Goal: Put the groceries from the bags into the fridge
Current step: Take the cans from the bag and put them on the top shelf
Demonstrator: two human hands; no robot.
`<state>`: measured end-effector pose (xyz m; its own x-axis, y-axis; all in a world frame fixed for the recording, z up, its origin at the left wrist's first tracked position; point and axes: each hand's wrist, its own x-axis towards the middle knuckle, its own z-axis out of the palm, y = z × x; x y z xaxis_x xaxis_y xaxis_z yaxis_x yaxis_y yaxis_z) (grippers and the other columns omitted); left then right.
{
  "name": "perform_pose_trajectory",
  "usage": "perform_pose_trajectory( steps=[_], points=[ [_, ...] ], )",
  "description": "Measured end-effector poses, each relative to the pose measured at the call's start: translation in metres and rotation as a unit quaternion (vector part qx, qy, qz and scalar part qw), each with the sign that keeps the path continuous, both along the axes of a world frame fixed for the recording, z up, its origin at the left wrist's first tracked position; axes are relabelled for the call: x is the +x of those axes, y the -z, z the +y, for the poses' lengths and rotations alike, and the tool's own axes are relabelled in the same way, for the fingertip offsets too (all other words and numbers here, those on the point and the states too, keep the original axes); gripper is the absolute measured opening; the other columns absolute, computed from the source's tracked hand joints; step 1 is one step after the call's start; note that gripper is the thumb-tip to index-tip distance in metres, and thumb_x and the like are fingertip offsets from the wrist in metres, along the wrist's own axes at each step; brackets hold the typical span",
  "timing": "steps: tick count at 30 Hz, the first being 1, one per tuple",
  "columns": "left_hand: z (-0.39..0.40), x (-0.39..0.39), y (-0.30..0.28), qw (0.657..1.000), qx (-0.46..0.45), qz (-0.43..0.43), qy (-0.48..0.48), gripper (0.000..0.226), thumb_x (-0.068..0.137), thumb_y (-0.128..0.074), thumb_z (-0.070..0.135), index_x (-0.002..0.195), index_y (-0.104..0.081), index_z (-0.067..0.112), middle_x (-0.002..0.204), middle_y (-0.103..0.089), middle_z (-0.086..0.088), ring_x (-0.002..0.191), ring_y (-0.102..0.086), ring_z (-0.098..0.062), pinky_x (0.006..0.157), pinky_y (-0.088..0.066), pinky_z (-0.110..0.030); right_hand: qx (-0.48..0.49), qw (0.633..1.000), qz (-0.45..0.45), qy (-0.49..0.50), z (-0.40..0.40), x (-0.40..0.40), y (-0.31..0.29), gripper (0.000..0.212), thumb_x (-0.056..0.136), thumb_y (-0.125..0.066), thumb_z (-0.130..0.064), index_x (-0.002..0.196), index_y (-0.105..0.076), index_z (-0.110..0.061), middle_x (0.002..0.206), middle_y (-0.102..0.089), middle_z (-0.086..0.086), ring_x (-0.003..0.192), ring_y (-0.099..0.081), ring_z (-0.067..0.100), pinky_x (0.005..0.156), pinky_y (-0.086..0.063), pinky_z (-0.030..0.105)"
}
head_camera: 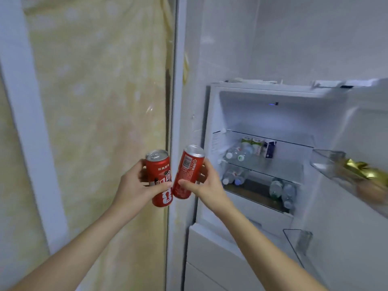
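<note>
My left hand [134, 185] grips a slim red soda can [159, 175], upright with its silver top showing. My right hand [204, 183] grips a second red soda can [188, 164], tilted to the left with its barcode facing me. The two cans nearly touch at their lower ends, left of the open fridge [212, 114]. Inside the fridge, water bottles [238, 153] and small cartons [257, 144] lie on an upper glass shelf. More bottles [281, 189] lie on the shelf below.
The fridge door stands open at the right, with a clear door bin [327, 162] holding a gold-wrapped item [360, 168]. A lower clear bin [298, 244] sits beneath. White drawers [210, 248] are below the shelves. A yellow patterned curtain [100, 101] hangs at the left.
</note>
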<state>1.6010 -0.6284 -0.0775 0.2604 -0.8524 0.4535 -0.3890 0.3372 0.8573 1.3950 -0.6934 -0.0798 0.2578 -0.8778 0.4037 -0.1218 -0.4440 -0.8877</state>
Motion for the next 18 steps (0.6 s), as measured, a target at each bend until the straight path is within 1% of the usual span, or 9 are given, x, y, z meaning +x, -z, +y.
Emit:
perform_pose_trajectory(
  steps=[3, 6, 7, 9, 12, 13, 15, 17, 18],
  points=[
    [-0.066, -0.031, -0.015, 0.999, 0.001, -0.003, 0.052, 0.069, 0.052, -0.096, 0.039, 0.114, -0.067, 0.034, 0.102, -0.077, 0.006, 0.093, -0.073, -0.005, 0.086, -0.058, -0.032, 0.005, 0.999, 0.008, 0.050, -0.039, -0.038, -0.006, 0.061, 0.079, -0.090, -0.023, 0.127, -0.052, -0.032, 0.122, -0.064, -0.013, 0.110, -0.064, 0.004, 0.087, -0.052, 0.020],
    [-0.128, -0.057, -0.026, 0.995, -0.007, -0.008, 0.101, 0.066, 0.058, -0.097, 0.037, 0.116, -0.066, 0.035, 0.106, -0.075, 0.008, 0.096, -0.072, -0.005, 0.090, -0.060, -0.037, 0.013, 0.994, 0.014, 0.103, -0.080, -0.065, -0.013, 0.069, 0.076, -0.091, -0.031, 0.133, -0.052, -0.032, 0.128, -0.066, -0.007, 0.116, -0.066, 0.014, 0.097, -0.059, 0.044],
    [-0.147, -0.065, -0.029, 0.993, -0.009, -0.014, 0.116, 0.067, 0.060, -0.097, 0.039, 0.119, -0.065, 0.035, 0.108, -0.075, 0.008, 0.097, -0.072, -0.007, 0.091, -0.060, -0.039, 0.012, 0.992, 0.014, 0.123, -0.093, -0.072, -0.016, 0.070, 0.077, -0.091, -0.030, 0.135, -0.052, -0.031, 0.129, -0.066, -0.005, 0.117, -0.066, 0.016, 0.099, -0.058, 0.046],
    [-0.180, -0.079, -0.038, 0.989, -0.008, -0.024, 0.144, 0.072, 0.064, -0.095, 0.039, 0.127, -0.062, 0.032, 0.116, -0.073, 0.006, 0.103, -0.071, -0.012, 0.095, -0.058, -0.042, 0.010, 0.987, 0.012, 0.157, -0.116, -0.084, -0.023, 0.065, 0.081, -0.088, -0.027, 0.136, -0.052, -0.028, 0.128, -0.065, -0.007, 0.116, -0.064, 0.013, 0.099, -0.057, 0.041],
    [-0.226, -0.096, -0.046, 0.985, -0.007, -0.034, 0.168, 0.078, 0.065, -0.094, 0.041, 0.134, -0.059, 0.029, 0.124, -0.070, 0.003, 0.110, -0.068, -0.017, 0.098, -0.056, -0.043, 0.011, 0.981, 0.008, 0.196, -0.147, -0.099, -0.033, 0.059, 0.087, -0.083, -0.029, 0.133, -0.048, -0.035, 0.123, -0.060, -0.015, 0.109, -0.062, 0.007, 0.090, -0.056, 0.031],
    [-0.240, -0.101, -0.049, 0.984, -0.003, -0.040, 0.171, 0.080, 0.066, -0.093, 0.043, 0.136, -0.058, 0.029, 0.127, -0.069, 0.002, 0.113, -0.068, -0.020, 0.099, -0.056, -0.044, 0.014, 0.978, 0.012, 0.208, -0.159, -0.103, -0.036, 0.060, 0.088, -0.082, -0.031, 0.135, -0.046, -0.036, 0.124, -0.058, -0.015, 0.108, -0.061, 0.007, 0.091, -0.054, 0.031],
    [-0.268, -0.113, -0.052, 0.983, 0.002, -0.052, 0.176, 0.082, 0.068, -0.091, 0.045, 0.140, -0.054, 0.028, 0.133, -0.067, 0.000, 0.117, -0.066, -0.022, 0.101, -0.054, -0.044, 0.016, 0.971, 0.024, 0.236, -0.183, -0.114, -0.042, 0.065, 0.090, -0.079, -0.036, 0.144, -0.043, -0.032, 0.133, -0.056, -0.010, 0.115, -0.060, 0.011, 0.098, -0.052, 0.038],
    [-0.293, -0.128, -0.054, 0.982, 0.000, -0.054, 0.183, 0.081, 0.072, -0.090, 0.043, 0.141, -0.052, 0.026, 0.137, -0.064, 0.000, 0.118, -0.064, -0.020, 0.096, -0.052, -0.037, 0.016, 0.966, 0.035, 0.256, -0.206, -0.123, -0.050, 0.070, 0.092, -0.076, -0.038, 0.152, -0.040, -0.028, 0.142, -0.056, -0.003, 0.123, -0.059, 0.018, 0.101, -0.052, 0.040],
    [-0.304, -0.136, -0.056, 0.981, -0.005, -0.050, 0.189, 0.079, 0.073, -0.089, 0.042, 0.141, -0.052, 0.026, 0.137, -0.064, 0.000, 0.117, -0.063, -0.019, 0.093, -0.051, -0.035, 0.016, 0.966, 0.036, 0.256, -0.215, -0.127, -0.055, 0.071, 0.093, -0.075, -0.038, 0.154, -0.039, -0.027, 0.143, -0.056, -0.001, 0.122, -0.061, 0.018, 0.099, -0.054, 0.038]
  ],
)
